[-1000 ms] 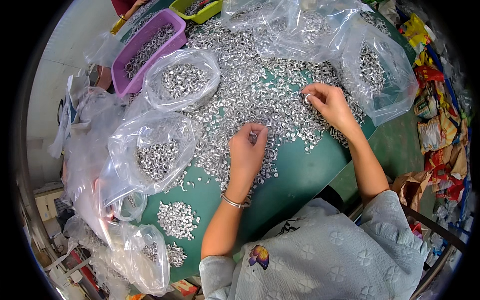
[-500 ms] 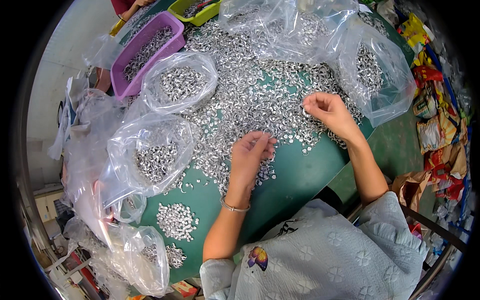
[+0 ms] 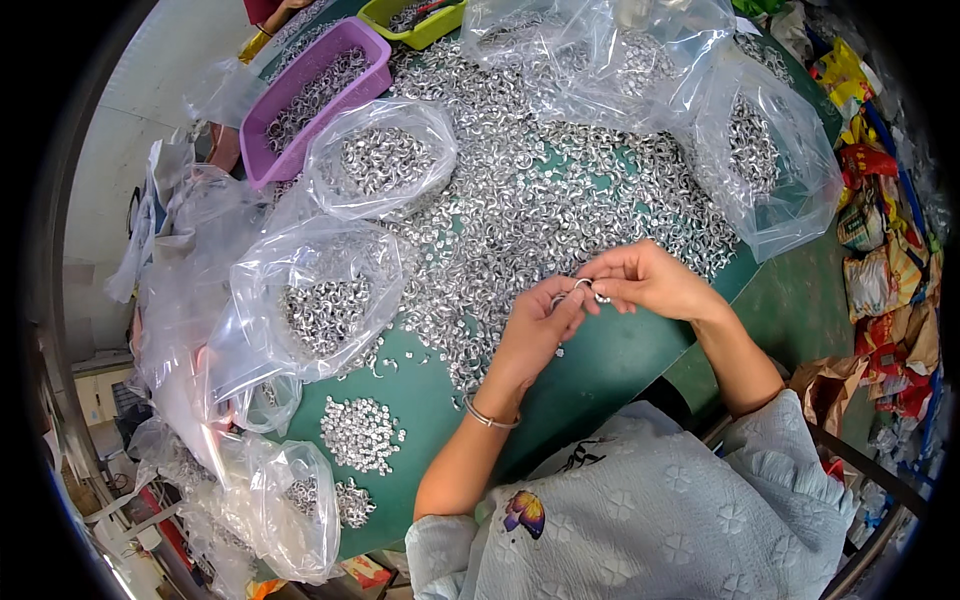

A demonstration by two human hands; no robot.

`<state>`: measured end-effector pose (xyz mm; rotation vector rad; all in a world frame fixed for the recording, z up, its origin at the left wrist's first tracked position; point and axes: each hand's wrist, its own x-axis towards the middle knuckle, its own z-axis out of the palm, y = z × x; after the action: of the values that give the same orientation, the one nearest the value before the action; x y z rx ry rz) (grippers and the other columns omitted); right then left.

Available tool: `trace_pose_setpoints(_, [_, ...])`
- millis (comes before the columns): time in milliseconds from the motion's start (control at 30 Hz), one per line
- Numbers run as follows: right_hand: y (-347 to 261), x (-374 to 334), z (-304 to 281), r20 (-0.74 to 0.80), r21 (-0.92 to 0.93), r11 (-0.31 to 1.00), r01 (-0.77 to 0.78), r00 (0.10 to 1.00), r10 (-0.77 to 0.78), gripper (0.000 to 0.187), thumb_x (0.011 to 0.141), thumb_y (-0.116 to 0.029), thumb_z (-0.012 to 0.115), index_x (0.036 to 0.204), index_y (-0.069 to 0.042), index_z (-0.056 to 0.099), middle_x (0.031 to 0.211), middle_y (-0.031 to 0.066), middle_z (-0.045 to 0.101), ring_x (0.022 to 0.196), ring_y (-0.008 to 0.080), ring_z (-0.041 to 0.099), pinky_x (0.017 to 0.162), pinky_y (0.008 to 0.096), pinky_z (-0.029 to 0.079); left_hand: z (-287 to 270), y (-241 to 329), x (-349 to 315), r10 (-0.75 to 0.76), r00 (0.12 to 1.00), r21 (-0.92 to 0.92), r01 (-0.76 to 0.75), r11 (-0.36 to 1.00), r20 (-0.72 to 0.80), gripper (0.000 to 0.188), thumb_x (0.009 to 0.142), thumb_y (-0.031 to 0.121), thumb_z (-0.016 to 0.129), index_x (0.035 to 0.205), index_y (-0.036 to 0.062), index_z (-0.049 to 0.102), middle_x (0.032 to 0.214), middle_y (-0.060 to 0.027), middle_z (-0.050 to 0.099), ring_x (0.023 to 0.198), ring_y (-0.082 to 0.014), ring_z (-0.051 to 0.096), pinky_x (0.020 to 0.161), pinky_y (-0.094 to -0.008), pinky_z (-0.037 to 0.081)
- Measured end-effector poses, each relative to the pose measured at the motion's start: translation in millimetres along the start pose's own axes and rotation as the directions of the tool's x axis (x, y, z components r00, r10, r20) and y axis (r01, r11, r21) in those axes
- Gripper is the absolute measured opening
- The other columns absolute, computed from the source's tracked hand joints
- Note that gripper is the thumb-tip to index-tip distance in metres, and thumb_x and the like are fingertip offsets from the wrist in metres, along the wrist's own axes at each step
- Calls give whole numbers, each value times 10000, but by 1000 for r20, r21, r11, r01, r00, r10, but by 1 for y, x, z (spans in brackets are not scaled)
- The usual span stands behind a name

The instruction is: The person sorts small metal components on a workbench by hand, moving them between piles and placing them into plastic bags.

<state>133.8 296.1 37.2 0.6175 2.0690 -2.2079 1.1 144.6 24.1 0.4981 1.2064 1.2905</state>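
Observation:
My left hand (image 3: 538, 328) and my right hand (image 3: 655, 282) meet over the near edge of a wide spread of small shiny silver metal pieces (image 3: 500, 215). Between their pinched fingertips is a small curved, ring-like metal piece (image 3: 584, 284). Both hands are closed at the fingertips, which partly cover what they hold. Whether it is one piece or two joined ones, I cannot tell. A metal bangle (image 3: 490, 415) circles my left wrist. Left of that forearm, a separate heap of small silver pieces (image 3: 362, 435) lies on the green table (image 3: 620, 365).
Open clear plastic bags of metal pieces stand at the left (image 3: 245, 300), behind it (image 3: 320, 150) and at the right (image 3: 800, 215). A purple basket (image 3: 262, 160) and a yellow-green basket (image 3: 425, 32) sit at the back. Colourful packets (image 3: 875, 270) line the right side.
My right hand has come down and left from over the spread to meet my left hand. My left hand has shifted slightly right and nearer. The whole view has shifted a little.

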Motion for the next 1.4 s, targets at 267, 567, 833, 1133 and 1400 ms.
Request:
trace_pose_setpoints(267, [2, 4, 7, -163, 242, 970, 26, 987, 14, 133, 967, -95, 511, 950, 10, 590, 806, 61, 621, 652, 104, 591, 490, 241, 463, 16, 2, -4, 113, 979, -19, -118, 993, -172, 154, 971, 72, 512, 1082, -12, 577, 837, -51, 623, 617, -38, 428, 509, -174, 320])
trace_pose_setpoints(567, [24, 23, 21, -256, 548, 820, 164, 966, -22, 189, 1004, -198, 480, 958, -32, 558, 859, 42, 581, 636, 93, 534, 549, 237, 460, 15, -3, 16, 114, 990, -103, -121, 987, -78, 145, 981, 79, 484, 1055, -6, 575, 824, -41, 596, 601, -43, 410, 520, -183, 315])
trace_pose_setpoints(833, [15, 18, 15, -121, 757, 637, 147, 989, -85, 158, 977, -161, 536, 984, -12, 589, 691, -15, 525, 550, 46, 453, 510, 195, 365, 17, 10, 4, -10, 977, -194, -32, 981, -214, 167, 960, 104, 543, 1083, -3, 577, 818, -5, 587, 653, -30, 475, 542, -175, 350])
trace_pose_setpoints(1133, [8, 27, 30, -222, 456, 885, 98, 975, 7, 188, 955, -91, 533, 1115, -9, 588, 892, 14, 603, 638, 51, 490, 561, 213, 415, 9, 4, 13, 251, 918, 67, -242, 968, -306, 180, 940, 76, 578, 1090, -22, 599, 861, -17, 600, 637, -26, 467, 529, -179, 361])
trace_pose_setpoints(1400, [-30, 99, -31, -188, 639, 767, 63, 979, 76, 140, 922, -89, 553, 1019, -11, 617, 822, 13, 597, 642, 82, 515, 576, 219, 434, -5, 19, 10, 207, 883, -301, -351, 887, -421, 201, 961, 42, 519, 1144, -28, 566, 855, -32, 578, 657, -53, 447, 575, -196, 372])
